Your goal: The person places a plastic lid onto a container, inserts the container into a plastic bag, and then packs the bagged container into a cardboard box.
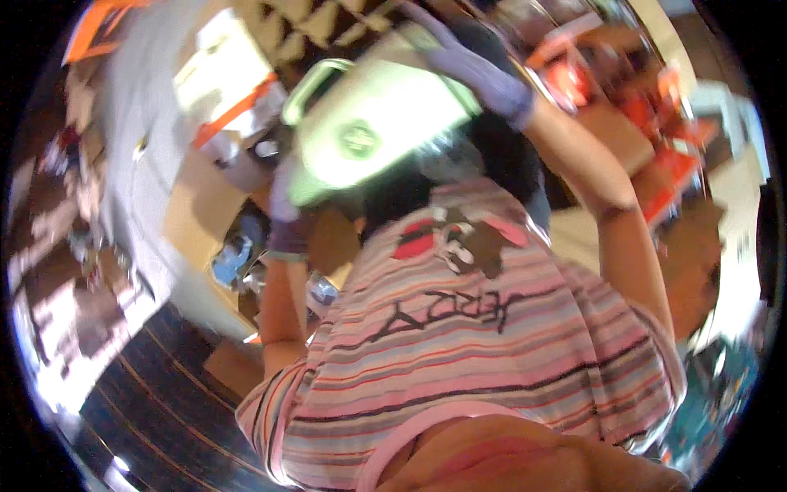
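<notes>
A large pale green tumbler [385,107] with a side handle [316,88] and a round dark emblem is held tilted in front of my body. Both hands wear purple-grey gloves. My right hand [471,70] is closed over the tumbler's upper right end, its fingertips smeared by motion. At the lower left end, my left hand [284,197] grips the tumbler, with its fingers partly hidden by it. Bright glare washes out much of the tumbler's surface.
To the left, an opened cardboard box [197,201] stands beside grey sheeting [135,148]. A bright white item with an orange strip [234,111] lies above it. Blurred red and orange packages [648,139] fill the right side. Cardboard dividers [328,33] show at the far edge.
</notes>
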`<state>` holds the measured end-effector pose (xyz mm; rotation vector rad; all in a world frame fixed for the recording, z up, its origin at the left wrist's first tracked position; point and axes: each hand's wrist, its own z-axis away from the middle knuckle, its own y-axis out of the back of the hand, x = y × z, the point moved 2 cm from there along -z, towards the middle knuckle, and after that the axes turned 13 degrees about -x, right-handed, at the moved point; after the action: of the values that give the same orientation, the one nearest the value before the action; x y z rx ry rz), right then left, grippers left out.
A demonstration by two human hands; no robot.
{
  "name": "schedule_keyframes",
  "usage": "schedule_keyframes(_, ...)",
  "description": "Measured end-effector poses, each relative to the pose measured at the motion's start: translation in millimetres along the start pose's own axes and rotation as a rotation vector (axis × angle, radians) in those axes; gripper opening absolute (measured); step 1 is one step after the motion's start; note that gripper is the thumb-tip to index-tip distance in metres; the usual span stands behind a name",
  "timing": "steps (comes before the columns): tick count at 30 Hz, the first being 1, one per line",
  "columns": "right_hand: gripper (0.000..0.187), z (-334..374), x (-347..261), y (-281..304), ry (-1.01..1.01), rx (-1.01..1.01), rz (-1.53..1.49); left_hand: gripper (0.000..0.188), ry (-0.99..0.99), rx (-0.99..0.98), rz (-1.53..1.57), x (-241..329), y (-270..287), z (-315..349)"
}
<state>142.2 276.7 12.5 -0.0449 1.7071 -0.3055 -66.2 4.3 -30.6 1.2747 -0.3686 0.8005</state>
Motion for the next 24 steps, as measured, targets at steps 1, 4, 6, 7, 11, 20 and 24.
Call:
schedule_keyframes(1, 0.08, 0, -14, -5, -0.052, -0.049, -0.007, 0.032, 0.043, 0.081, 0.073, -6, -3, 7)
schedule_keyframes(4, 0.07, 8, -14, -3, -0.118, 0.183, -0.035, 0.041, 0.089, 0.295, 0.914, 10, -4, 15)
schedule_keyframes(6, 0.051, 33, 11, 17, -0.071, 0.23, -0.177, 0.055, 0.071, 0.409, 1.299, 34, 3, 11)
schedule_keyframes(7, 0.044, 51, 24, 30, -0.079, 0.179, -0.377, 0.059, 0.027, 0.421, 0.979, 36, 10, 12)
schedule_keyframes(11, 0.064, 79, 120, 94, -0.422, 0.099, -0.078, 0.058, -0.055, 0.408, 1.118, 36, 15, 32)
schedule_keyframes(20, 0.124, 64, 12, -20, 0.16, 0.246, -0.061, 0.047, -0.062, 0.416, 1.374, 63, 52, 22)
schedule_keyframes(24, 0.121, 103, 68, 4, 0.075, 0.422, -0.544, 0.05, -0.188, 0.561, 0.926, 88, 63, 22)
